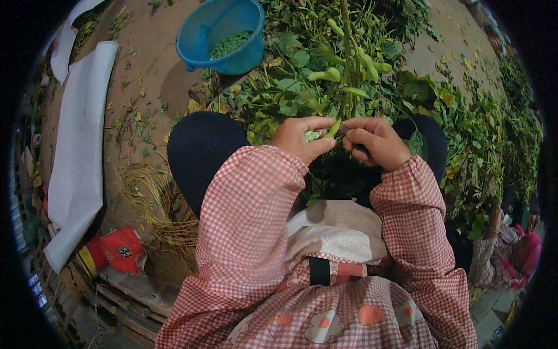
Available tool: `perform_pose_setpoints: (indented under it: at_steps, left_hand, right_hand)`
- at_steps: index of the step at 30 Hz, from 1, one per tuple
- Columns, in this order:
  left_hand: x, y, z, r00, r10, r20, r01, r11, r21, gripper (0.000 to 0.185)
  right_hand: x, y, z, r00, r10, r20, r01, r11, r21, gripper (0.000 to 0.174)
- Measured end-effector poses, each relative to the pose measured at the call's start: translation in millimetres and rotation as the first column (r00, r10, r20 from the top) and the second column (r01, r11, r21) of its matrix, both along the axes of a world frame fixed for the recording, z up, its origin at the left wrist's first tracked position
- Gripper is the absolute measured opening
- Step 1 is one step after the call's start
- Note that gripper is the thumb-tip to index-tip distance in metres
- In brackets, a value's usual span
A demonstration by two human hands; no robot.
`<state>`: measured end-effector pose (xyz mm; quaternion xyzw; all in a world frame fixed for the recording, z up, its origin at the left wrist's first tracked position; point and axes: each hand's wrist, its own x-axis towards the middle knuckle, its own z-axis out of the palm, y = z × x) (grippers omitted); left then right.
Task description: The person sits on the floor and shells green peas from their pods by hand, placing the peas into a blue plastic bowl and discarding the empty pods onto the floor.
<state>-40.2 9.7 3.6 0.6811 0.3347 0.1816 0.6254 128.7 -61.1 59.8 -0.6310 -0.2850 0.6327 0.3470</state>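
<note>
My left hand (305, 136) curls around a green bean pod (334, 129), held between thumb and fingers. Pale green beans (311, 136) show in its palm, partly covered by the fingers. Close by on the right, my right hand (374, 140) has its fingers bent in near the pod's tip; whether anything is pinched in them is hidden. Just beyond both hands rises a bean plant stem (347, 52) bearing several plump pods (369, 65). Farther off at the upper left stands a blue plastic basin (185, 54) with shelled green beans (231, 45) in it.
Leafy cut plants (471, 131) heap up ahead and to the right. A white folded sheet (80, 131) lies left on the bare ground. Nearer are a coil of dry straw (163, 209) and a red packet (124, 251). My dark-clad knees (205, 152) flank the hands.
</note>
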Motion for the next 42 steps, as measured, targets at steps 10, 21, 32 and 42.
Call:
perform_pose_setpoints:
  at_steps: [10,21,32,42]
  left_hand:
    - [2.4,-0.8,9.9,0.992,0.004,-0.123,0.009,0.994,0.109,0.04]
    - [2.1,-3.1,15.9,0.984,0.052,-0.172,-0.015,0.978,0.21,0.038]
    - [6.4,-6.2,5.9,0.97,0.158,-0.183,-0.125,0.976,0.18,0.031]
    - [11.0,-10.2,3.5,0.957,0.166,-0.236,-0.063,0.918,0.392,0.028]
  right_hand:
    - [2.6,0.5,-1.8,0.999,0.043,-0.031,-0.043,0.999,-0.015,0.028]
    - [1.6,2.1,-6.1,0.998,0.052,-0.039,-0.053,0.999,-0.011,0.021]
    - [-14.3,3.1,-24.0,0.828,0.1,0.552,-0.303,0.908,0.29,0.016]
    - [-12.5,0.4,-29.8,0.847,0.124,0.517,-0.294,0.92,0.26,0.015]
